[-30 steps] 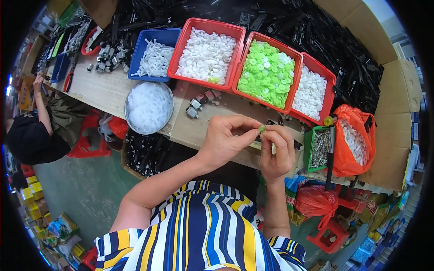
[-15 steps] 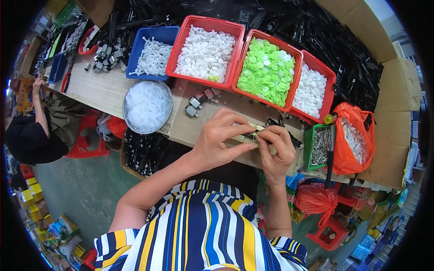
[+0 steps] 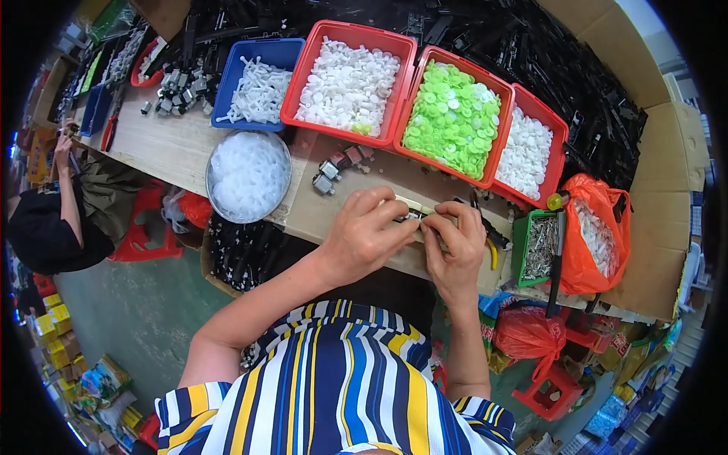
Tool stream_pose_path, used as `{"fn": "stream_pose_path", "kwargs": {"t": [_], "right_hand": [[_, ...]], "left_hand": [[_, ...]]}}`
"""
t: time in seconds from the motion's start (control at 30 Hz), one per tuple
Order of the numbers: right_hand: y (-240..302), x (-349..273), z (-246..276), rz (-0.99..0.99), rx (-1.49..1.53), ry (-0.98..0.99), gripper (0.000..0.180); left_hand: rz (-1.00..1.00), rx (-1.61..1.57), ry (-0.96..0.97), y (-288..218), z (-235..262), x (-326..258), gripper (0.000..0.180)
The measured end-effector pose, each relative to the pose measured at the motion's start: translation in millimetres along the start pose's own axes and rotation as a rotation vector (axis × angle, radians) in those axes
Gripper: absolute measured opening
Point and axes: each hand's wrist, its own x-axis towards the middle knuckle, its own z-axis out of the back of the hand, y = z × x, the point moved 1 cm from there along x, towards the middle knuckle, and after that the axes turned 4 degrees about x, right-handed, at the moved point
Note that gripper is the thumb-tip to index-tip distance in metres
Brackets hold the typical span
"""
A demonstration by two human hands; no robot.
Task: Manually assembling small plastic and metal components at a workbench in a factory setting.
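Both hands have dropped to the table's near edge, left hand and right hand pinching one small part, still unfinished I think.

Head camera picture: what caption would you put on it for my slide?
Both hands, left hand and right hand, pinch a small part beside the green discs.

We see our left hand and right hand pinching a tiny pale part together above the wooden table. At twelve o'clock sits a red bin of green discs. At ten o'clock sits a round metal bowl.
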Motion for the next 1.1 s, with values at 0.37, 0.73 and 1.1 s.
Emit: {"fn": "stream_pose_path", "kwargs": {"t": [0.37,0.73,1.1], "right_hand": [[1.0,10.7,8.6,0.005,-0.037,0.141,0.012],[2.3,10.6,24.2,0.003,-0.002,0.158,0.017],[-74.2,-38.9,123.4,-0.403,-0.457,-0.045,0.015]], "left_hand": [[-0.408,0.459,0.142,2.4,-1.9,-6.7,0.033],[-0.614,0.555,0.252,4.2,5.2,8.6,0.035],[-0.36,0.096,0.195,-9.6,1.0,60.8,0.02]]}}
